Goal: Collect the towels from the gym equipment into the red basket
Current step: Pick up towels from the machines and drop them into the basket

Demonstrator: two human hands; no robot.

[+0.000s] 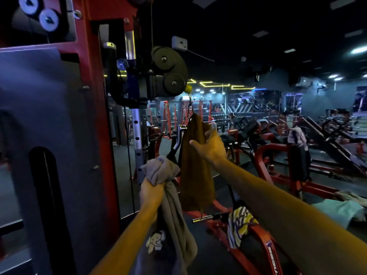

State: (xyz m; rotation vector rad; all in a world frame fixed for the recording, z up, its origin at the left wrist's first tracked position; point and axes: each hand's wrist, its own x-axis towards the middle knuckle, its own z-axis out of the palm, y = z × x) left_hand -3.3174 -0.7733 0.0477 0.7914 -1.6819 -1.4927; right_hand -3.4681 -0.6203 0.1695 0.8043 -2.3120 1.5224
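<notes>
**Right hand reaches the hanging brown towel**

Head view: the brown towel (195,167) hangs lengthwise from the cable clip (190,114), straight ahead and above the hands. The right hand (212,146) is nearer, fingers spread open against its upper edge, not yet closed. The left hand (152,192) is clenched around a grey towel (170,195), lower left. A striped towel (239,223) lies on a red frame (264,241). No basket is visible.

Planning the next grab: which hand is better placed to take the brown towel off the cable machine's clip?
The right hand. It is open at the upper part of the brown towel, just below the clip. The left hand is lower and already clenched around a grey towel.
</notes>
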